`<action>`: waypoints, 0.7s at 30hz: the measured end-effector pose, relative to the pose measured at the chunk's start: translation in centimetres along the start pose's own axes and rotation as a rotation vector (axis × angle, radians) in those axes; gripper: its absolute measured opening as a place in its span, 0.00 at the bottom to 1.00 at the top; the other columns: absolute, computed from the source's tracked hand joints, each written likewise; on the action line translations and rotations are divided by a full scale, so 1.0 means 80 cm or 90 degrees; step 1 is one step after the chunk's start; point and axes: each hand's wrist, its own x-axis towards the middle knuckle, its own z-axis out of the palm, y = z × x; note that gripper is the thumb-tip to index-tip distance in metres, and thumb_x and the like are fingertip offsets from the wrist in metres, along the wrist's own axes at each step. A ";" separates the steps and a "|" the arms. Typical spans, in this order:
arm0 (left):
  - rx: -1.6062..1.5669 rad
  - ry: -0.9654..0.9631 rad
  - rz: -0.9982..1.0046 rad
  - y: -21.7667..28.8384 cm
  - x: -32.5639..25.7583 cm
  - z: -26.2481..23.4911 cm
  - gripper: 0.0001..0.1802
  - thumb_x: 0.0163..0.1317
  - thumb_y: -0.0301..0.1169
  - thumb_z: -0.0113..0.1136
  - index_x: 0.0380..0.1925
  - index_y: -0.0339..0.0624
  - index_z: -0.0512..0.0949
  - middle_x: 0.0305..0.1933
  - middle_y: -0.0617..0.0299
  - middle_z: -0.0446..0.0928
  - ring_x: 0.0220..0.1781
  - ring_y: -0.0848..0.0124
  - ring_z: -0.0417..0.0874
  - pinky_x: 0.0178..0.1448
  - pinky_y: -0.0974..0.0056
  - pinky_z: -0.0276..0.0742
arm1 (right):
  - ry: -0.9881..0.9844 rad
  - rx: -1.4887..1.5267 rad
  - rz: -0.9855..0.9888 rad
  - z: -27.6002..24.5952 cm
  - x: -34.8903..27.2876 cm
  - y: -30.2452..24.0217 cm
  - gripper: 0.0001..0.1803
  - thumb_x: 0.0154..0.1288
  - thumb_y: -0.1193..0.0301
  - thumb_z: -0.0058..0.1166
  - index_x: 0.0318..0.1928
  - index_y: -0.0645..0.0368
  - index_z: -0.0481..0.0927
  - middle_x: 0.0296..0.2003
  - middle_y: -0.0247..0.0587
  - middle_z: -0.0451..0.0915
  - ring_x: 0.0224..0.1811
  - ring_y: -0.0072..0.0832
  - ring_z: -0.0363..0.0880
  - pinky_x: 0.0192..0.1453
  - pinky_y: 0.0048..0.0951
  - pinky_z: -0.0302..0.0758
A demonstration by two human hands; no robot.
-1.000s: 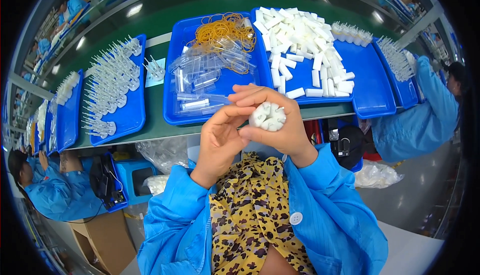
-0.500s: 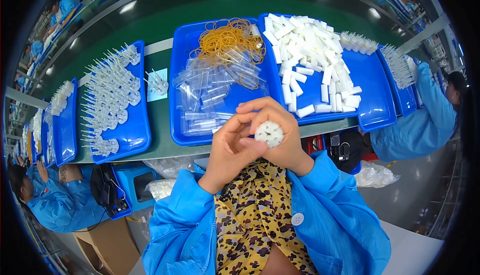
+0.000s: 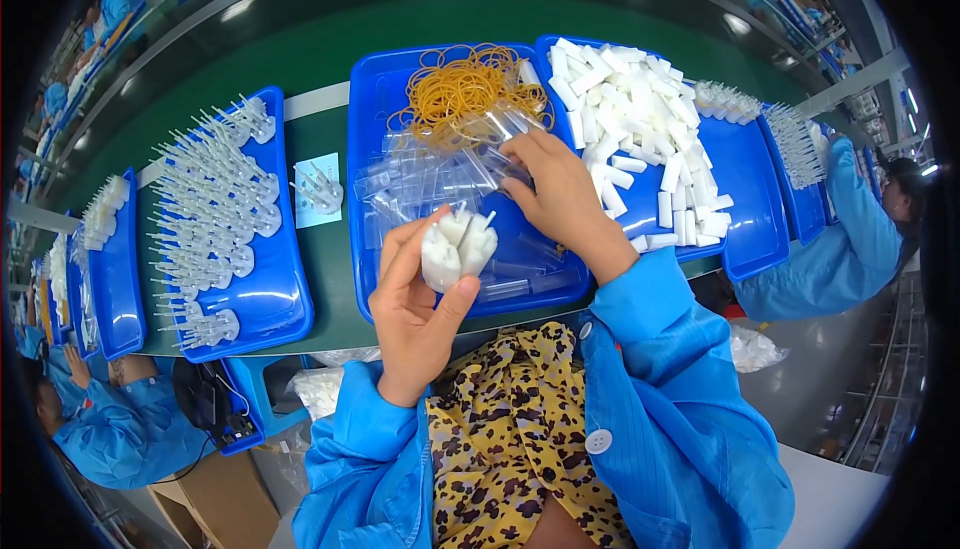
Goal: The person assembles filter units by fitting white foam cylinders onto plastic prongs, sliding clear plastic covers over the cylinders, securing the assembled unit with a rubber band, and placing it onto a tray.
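Observation:
A cluster of white cylindrical pieces with thin rods standing among them is held upright by my left hand, its fingers and thumb wrapped round the sides. My right hand reaches over the middle blue tray, its thumb and fingers apart and curved at the clear plastic tubes. I see no tube gripped between the fingertips. Yellow rubber bands lie heaped just beyond, at the tray's far side.
To the right, a blue tray bears a pile of white cylinders. At left, another blue tray has rows of white pronged holders. One more pronged holder stands on a pale card. Co-workers in blue sit on both sides.
My right hand has left the white piece and moved forward to the clear tubes. My left hand has shifted left and turned the cluster so its rods point up.

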 end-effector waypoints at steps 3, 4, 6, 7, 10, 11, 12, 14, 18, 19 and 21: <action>0.107 0.018 0.047 0.004 -0.001 -0.005 0.29 0.59 0.21 0.63 0.61 0.32 0.66 0.57 0.55 0.64 0.60 0.66 0.72 0.61 0.64 0.74 | -0.037 0.164 0.116 -0.009 -0.003 -0.002 0.17 0.53 0.82 0.59 0.45 0.61 0.76 0.40 0.40 0.76 0.44 0.28 0.77 0.47 0.26 0.73; 0.157 0.044 0.071 0.005 -0.001 -0.005 0.29 0.59 0.21 0.63 0.60 0.32 0.66 0.56 0.54 0.65 0.59 0.66 0.72 0.60 0.64 0.75 | -0.041 0.164 0.114 -0.012 -0.005 -0.002 0.17 0.53 0.82 0.59 0.45 0.61 0.76 0.40 0.40 0.76 0.44 0.28 0.77 0.47 0.26 0.73; 0.118 0.064 0.086 -0.007 -0.005 -0.006 0.28 0.57 0.20 0.64 0.58 0.34 0.65 0.56 0.53 0.65 0.59 0.65 0.73 0.59 0.63 0.76 | 0.046 0.486 0.167 -0.019 -0.012 -0.002 0.15 0.54 0.81 0.59 0.44 0.60 0.76 0.40 0.38 0.77 0.46 0.29 0.77 0.50 0.28 0.74; 0.080 0.081 0.101 -0.011 -0.006 -0.006 0.28 0.56 0.19 0.65 0.56 0.35 0.65 0.56 0.52 0.65 0.58 0.65 0.73 0.57 0.63 0.77 | 0.053 0.498 0.149 -0.026 -0.015 -0.006 0.16 0.56 0.82 0.58 0.46 0.60 0.76 0.43 0.36 0.76 0.48 0.24 0.75 0.52 0.27 0.73; 0.099 0.050 0.148 -0.011 -0.004 -0.003 0.27 0.54 0.19 0.66 0.51 0.38 0.64 0.56 0.51 0.66 0.58 0.64 0.74 0.57 0.63 0.78 | 0.096 0.558 0.105 -0.034 -0.024 -0.019 0.15 0.57 0.82 0.58 0.46 0.64 0.74 0.44 0.39 0.74 0.49 0.26 0.74 0.55 0.29 0.71; 0.098 0.046 0.149 -0.011 -0.005 -0.001 0.27 0.54 0.19 0.66 0.51 0.38 0.64 0.56 0.51 0.66 0.58 0.64 0.74 0.57 0.63 0.78 | 0.100 0.557 0.106 -0.038 -0.027 -0.022 0.15 0.57 0.82 0.58 0.46 0.64 0.74 0.44 0.39 0.74 0.49 0.26 0.74 0.55 0.29 0.71; 0.121 0.044 0.151 -0.012 -0.003 0.000 0.26 0.55 0.19 0.66 0.51 0.38 0.65 0.56 0.51 0.66 0.57 0.64 0.74 0.56 0.63 0.78 | 0.100 0.569 0.087 -0.040 -0.028 -0.022 0.15 0.57 0.82 0.58 0.46 0.63 0.73 0.45 0.40 0.74 0.50 0.28 0.74 0.56 0.30 0.71; 0.145 0.038 0.150 -0.013 0.000 0.005 0.25 0.55 0.19 0.66 0.50 0.38 0.65 0.56 0.51 0.67 0.56 0.64 0.75 0.55 0.63 0.78 | 0.102 0.583 0.073 -0.043 -0.030 -0.019 0.16 0.57 0.83 0.58 0.46 0.63 0.72 0.45 0.40 0.73 0.50 0.29 0.75 0.57 0.31 0.70; 0.217 0.026 0.177 -0.008 -0.003 0.015 0.23 0.54 0.20 0.67 0.48 0.38 0.69 0.55 0.51 0.68 0.55 0.64 0.76 0.52 0.65 0.78 | 0.098 0.683 0.058 -0.053 -0.039 -0.022 0.16 0.57 0.83 0.58 0.45 0.61 0.71 0.44 0.40 0.72 0.51 0.32 0.76 0.56 0.33 0.73; 0.230 0.028 0.182 -0.008 -0.003 0.018 0.22 0.53 0.20 0.67 0.47 0.38 0.70 0.55 0.51 0.68 0.54 0.64 0.76 0.51 0.65 0.78 | 0.093 0.744 0.066 -0.054 -0.042 -0.021 0.16 0.57 0.83 0.58 0.45 0.60 0.71 0.43 0.40 0.71 0.52 0.33 0.76 0.55 0.34 0.74; 0.248 0.036 0.189 -0.006 -0.004 0.024 0.22 0.52 0.20 0.68 0.46 0.38 0.71 0.54 0.51 0.69 0.54 0.64 0.76 0.51 0.65 0.78 | 0.094 0.770 0.072 -0.056 -0.046 -0.017 0.16 0.56 0.83 0.58 0.44 0.59 0.71 0.44 0.39 0.71 0.51 0.33 0.77 0.55 0.34 0.75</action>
